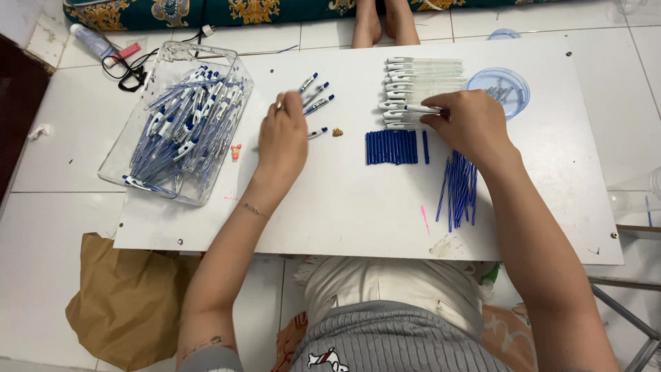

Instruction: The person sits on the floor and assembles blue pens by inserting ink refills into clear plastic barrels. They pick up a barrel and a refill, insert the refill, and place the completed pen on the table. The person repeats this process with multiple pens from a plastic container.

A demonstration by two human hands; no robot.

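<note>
White board (358, 207) as worktop, clear plastic bin (131, 148) of finished blue-and-white pens at left, brown paper bag (120, 296) on floor below. Right hand (471, 124) pinched shut on a white pen barrel (420, 109) at the barrel row (420, 79); left hand (282, 138) loosely curled over loose pens (317, 103), grip unclear. Light, stiff, slick plastic, best pinched mid-barrel; blue refills (458, 189) thin and bendy; no readable labels.

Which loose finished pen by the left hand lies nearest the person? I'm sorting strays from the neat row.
The pen just right of the left hand, beside the small brown bit. The other three lie farther up the board, fanned together.
</note>
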